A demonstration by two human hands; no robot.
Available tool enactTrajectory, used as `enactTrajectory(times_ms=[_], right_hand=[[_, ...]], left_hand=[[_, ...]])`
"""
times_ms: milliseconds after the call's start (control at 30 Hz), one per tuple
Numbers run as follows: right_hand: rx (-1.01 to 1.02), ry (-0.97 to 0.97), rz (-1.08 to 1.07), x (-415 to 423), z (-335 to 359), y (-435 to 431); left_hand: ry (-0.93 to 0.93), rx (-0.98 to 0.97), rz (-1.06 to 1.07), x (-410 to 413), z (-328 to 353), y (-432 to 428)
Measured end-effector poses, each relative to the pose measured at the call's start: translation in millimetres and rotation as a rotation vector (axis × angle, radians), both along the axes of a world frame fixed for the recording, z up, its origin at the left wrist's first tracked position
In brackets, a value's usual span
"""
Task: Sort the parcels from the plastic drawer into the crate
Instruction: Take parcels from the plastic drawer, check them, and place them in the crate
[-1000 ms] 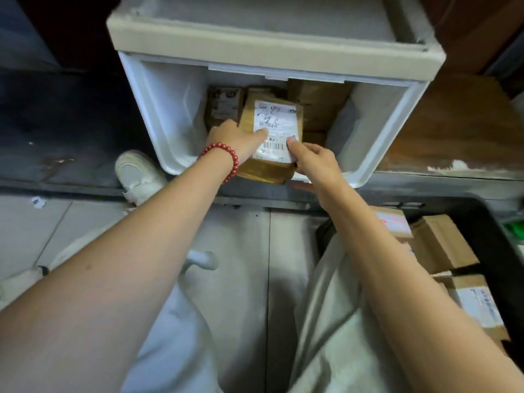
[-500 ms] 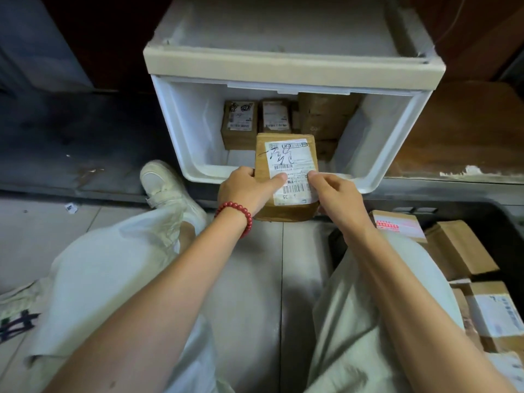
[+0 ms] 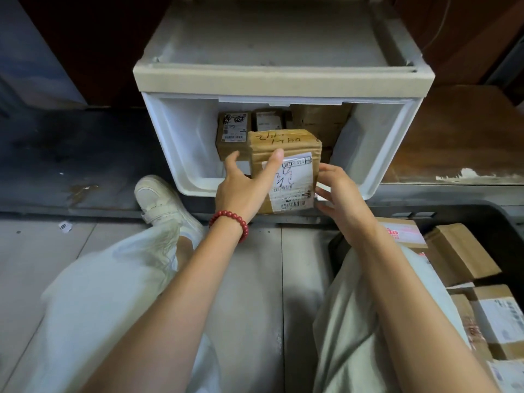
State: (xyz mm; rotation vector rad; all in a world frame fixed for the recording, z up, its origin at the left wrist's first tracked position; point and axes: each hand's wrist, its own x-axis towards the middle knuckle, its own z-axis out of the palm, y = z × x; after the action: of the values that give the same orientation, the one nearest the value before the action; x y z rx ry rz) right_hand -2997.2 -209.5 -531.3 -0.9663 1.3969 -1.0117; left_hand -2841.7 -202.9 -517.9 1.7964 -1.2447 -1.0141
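- Parcel (image 3: 295, 154) of brown cardboard, upright in the air just above the front rim of the plastic drawer (image 3: 181, 143), near the rim's middle. Handwriting on the top face, white shipping label (image 3: 295, 188) with barcodes on the face toward the camera.
- Left hand (image 3: 241, 191) grasping the parcel's left edge, thumb laid across the front face, one finger spread clear to the left. Red bead bracelet (image 3: 229, 221) on that wrist.
- Right hand (image 3: 340, 197) grasping the parcel's right edge, fingers curled against it.
- Along the drawer's back wall: labelled box (image 3: 231, 131) toward the back left corner, smaller labelled box (image 3: 268, 120) just beside it, plain brown package (image 3: 320, 120) toward the back right.
- Dark crate (image 3: 496, 228) on the floor beside the drawer's right front corner, holding cardboard boxes (image 3: 459, 253), several with labels.
- White shoe (image 3: 161, 199) and pale trouser legs (image 3: 113, 293) on the grey floor (image 3: 249, 279), in front of the drawer.
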Motion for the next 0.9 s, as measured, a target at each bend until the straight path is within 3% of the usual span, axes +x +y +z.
enactTrajectory(times_ms=[100, 500, 667, 900], right_hand=[[0.072, -0.105, -0.021, -2.6, 2.0, -1.9], [0.113, -0.197, -0.034, -0.6, -3.2, -5.3], [0.076, -0.139, 0.040, 1.7, -6.3, -6.3], [0.045, -0.094, 0.016, -1.3, -11.3, -6.8]], left_hand=[[0.027, -0.032, -0.043, -2.0, 9.6, 2.2], [0.136, -0.012, 0.068, 12.6, 8.5, -6.8], [0.005, -0.077, 0.009, 11.2, 6.4, -0.5], [0.026, -0.098, -0.034, 10.8, -0.4, -2.6]])
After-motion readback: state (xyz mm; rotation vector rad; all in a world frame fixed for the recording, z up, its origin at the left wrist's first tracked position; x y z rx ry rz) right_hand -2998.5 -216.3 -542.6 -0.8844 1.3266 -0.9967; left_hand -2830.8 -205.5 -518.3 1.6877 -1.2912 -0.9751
